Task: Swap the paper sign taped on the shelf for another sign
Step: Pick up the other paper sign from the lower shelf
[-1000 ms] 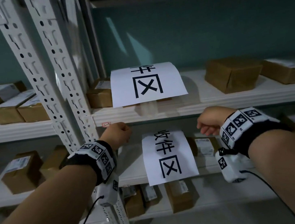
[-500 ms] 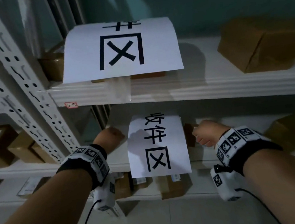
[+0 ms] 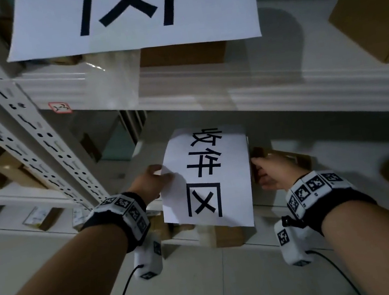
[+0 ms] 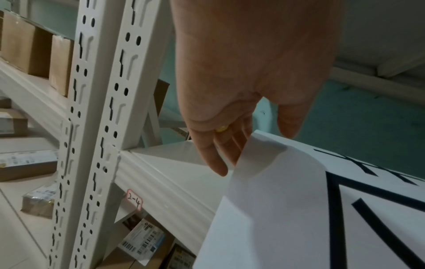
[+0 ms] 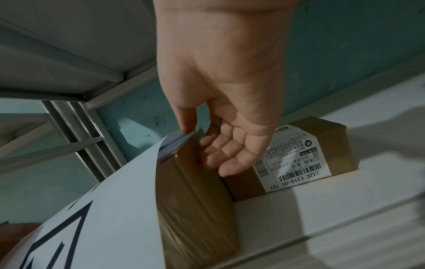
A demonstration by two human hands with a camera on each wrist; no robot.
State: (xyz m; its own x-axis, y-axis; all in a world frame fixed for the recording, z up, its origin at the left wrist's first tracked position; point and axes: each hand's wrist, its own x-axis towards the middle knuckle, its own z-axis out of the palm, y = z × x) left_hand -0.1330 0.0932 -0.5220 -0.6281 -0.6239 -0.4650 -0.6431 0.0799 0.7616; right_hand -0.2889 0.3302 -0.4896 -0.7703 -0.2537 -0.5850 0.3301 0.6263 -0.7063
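paper sign on the lower shelf lies draped over a brown box and hangs down past the shelf's front edge; a second sign hangs the same way on the shelf above. head view: my left hand pinches the lower sign's left edge and my right hand reaches to its right edge; i cannot tell from here where the tape sits. risk noted: pulling on both sides unevenly could tear the sheet at any taped spot. left wrist view: my left thumb lies on top of the paper and my fingers go under its curled edge, a light pinch; the sheet is thin and could crease or slip free if i tug sideways. right wrist view: my right thumb presses the sheet's corner at the top of the brown box, while my other fingers curl loosely beside it, close to a labelled parcel. risk noted: a hard lift may drag the box forward off the shelf, or knock the parcel.
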